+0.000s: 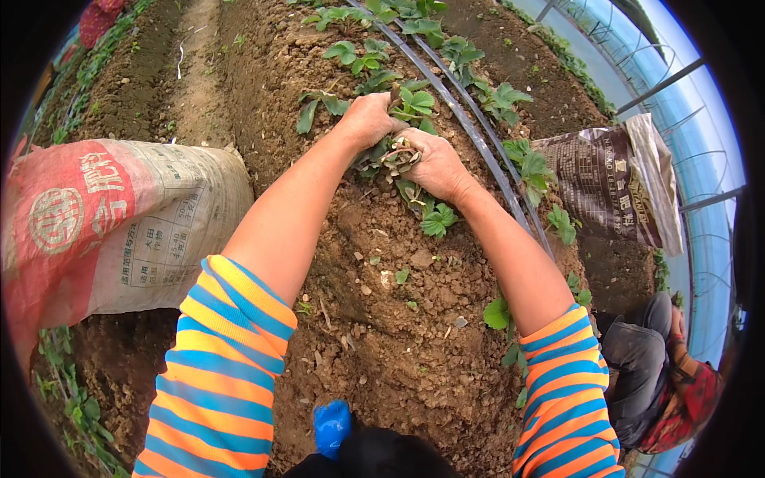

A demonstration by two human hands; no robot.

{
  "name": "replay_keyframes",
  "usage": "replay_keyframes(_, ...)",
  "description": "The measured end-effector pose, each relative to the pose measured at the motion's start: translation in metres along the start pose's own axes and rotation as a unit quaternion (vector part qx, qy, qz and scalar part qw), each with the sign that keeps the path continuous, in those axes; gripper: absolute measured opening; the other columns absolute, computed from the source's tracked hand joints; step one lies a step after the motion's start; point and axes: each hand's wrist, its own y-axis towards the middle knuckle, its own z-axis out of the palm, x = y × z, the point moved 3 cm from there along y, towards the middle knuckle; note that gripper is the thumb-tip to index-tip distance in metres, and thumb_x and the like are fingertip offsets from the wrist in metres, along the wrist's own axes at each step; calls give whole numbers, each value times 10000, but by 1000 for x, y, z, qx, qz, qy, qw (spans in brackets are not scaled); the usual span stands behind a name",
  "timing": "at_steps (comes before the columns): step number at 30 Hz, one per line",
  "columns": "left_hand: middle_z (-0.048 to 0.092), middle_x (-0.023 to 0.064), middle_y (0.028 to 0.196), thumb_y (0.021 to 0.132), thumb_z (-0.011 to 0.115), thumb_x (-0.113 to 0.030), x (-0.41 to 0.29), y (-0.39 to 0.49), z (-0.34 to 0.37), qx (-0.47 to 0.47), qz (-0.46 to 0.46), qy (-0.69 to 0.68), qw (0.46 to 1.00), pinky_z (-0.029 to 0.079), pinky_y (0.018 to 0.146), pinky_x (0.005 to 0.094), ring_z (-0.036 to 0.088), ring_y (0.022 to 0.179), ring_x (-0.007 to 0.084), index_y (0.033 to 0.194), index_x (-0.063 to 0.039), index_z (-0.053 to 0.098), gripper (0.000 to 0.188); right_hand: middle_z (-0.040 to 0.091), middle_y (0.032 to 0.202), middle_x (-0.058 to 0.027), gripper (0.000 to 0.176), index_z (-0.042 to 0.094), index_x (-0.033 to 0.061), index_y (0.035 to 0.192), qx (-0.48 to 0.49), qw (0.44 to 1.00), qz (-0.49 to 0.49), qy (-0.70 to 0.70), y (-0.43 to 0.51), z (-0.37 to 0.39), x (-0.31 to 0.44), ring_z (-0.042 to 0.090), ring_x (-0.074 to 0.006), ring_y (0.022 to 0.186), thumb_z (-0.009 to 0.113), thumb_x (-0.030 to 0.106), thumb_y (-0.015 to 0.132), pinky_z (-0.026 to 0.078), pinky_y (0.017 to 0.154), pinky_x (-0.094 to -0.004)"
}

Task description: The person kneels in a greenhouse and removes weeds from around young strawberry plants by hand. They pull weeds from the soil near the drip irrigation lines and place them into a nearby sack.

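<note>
Both hands are close together at a strawberry plant (413, 103) on the raised soil bed (412, 310). My left hand (372, 119) is closed around the base of the plant, its fingertips partly hidden by leaves. Just below and to the right, my right hand (435, 164) grips a bunch of wilted leaves and stems (399, 156). More green leaves (438, 220) hang below my right hand. Two dark drip irrigation hoses (478, 134) run along the bed to the right of the hands.
A red and white woven fertilizer sack (197, 221) stands at the left, a brown one (597, 185) at the right. A co-worker (645, 370) crouches at the lower right. Rows of strawberry plants (352, 57) continue ahead. A blue boot (331, 425) shows below.
</note>
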Motion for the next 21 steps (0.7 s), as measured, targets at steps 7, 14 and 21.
replay_keyframes(7, 643, 132, 1034, 673, 747, -285, -8, -4, 7, -33, -28, 108, 993, 483, 803, 381, 615, 931, 303, 1081, -145, 632, 446, 563, 1042, -84, 385, 547, 66, 979, 87, 987, -70, -112, 3, -8, 9, 550, -295, 976, 654, 91, 611, 456, 861, -378)
replay_keyframes(14, 614, 117, 935, 729, 678, -266, -13, -10, 9, -63, 43, 248, 966, 458, 714, 401, 594, 834, 305, 900, -44, 656, 281, 658, 909, -86, 331, 632, 83, 946, 33, 997, 46, 57, 2, -11, 2, 605, -218, 826, 728, 307, 722, 469, 794, -338)
replay_keyframes(21, 588, 80, 941, 745, 670, -301, -5, -11, 14, -80, 98, 273, 954, 453, 747, 388, 562, 869, 298, 885, -65, 668, 275, 670, 886, -46, 282, 649, 71, 981, -4, 991, 55, 118, -4, -14, -5, 594, -125, 796, 711, 231, 758, 466, 778, -299)
